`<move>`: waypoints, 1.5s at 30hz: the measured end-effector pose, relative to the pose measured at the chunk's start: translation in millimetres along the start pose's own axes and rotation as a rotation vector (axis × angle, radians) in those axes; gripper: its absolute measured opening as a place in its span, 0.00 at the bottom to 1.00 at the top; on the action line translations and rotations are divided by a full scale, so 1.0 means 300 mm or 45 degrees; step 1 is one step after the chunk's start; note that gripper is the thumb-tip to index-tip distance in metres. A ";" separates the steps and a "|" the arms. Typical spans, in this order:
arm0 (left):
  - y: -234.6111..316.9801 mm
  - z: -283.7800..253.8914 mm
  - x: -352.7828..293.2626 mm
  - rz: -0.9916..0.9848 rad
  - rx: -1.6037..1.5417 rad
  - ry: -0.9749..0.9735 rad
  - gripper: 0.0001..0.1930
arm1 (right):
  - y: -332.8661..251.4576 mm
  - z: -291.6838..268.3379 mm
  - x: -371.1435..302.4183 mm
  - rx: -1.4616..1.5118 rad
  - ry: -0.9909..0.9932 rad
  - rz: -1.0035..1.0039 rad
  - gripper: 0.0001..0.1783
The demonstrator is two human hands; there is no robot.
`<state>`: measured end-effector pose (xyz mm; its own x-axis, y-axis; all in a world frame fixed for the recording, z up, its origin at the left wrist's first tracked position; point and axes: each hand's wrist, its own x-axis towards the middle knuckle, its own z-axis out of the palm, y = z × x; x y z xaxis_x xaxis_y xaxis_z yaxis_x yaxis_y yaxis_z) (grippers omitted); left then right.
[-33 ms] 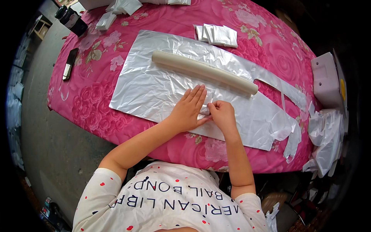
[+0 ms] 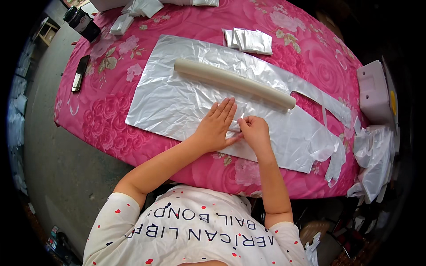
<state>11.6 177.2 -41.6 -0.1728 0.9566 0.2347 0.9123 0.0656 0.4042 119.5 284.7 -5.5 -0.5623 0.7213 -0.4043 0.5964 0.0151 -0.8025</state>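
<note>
Pinching grip of right hand (image 2: 255, 131) nips crinkly silver plastic sheet (image 2: 177, 93); left hand (image 2: 216, 126) presses flat.

The setting is appearing as a home-based packing workspace. A pink floral tablecloth (image 2: 111, 128) is covering the table, with a silvery plastic bag stack (image 2: 177, 97) lying across it. Folded white packets (image 2: 248, 41) are sitting far, loose bags (image 2: 375, 155) are piling right, over bare concrete floor (image 2: 49, 150).

One plastic sheet (image 2: 186, 95); one roll (image 2: 234, 83) (cream); two hands.
</note>
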 end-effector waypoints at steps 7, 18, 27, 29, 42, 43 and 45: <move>-0.011 0.023 -0.012 -0.032 0.018 -0.041 0.49 | -0.049 -0.001 -0.054 -0.770 0.097 -0.212 0.17; 0.049 -0.196 -0.452 -1.002 -1.728 -0.310 0.17 | 0.034 0.146 0.097 -0.923 0.010 -1.142 0.37; 0.092 -0.172 -0.860 -1.860 -2.195 0.216 0.17 | 0.052 0.519 -0.348 -0.519 -0.643 -1.169 0.37; 0.080 -0.156 -0.863 -1.755 -2.168 0.176 0.16 | 0.032 0.538 -0.384 -0.504 -0.874 -1.234 0.34; 0.069 -0.296 -0.525 -0.852 -1.006 -0.167 0.17 | -0.164 0.043 0.051 -0.239 -0.631 -1.218 0.08; 0.060 -0.295 -0.516 -0.806 -0.959 -0.157 0.16 | -0.193 0.003 0.120 -0.166 -0.489 -1.000 0.08; 0.059 -0.294 -0.497 -0.804 -0.977 -0.158 0.16 | -0.203 -0.060 0.323 0.263 -0.309 -0.677 0.10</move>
<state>20.9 10.7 8.7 -0.4631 0.8354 -0.2959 0.1731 0.4127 0.8943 39.1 366.1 12.2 -0.8810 0.4731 0.0058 0.0888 0.1774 -0.9801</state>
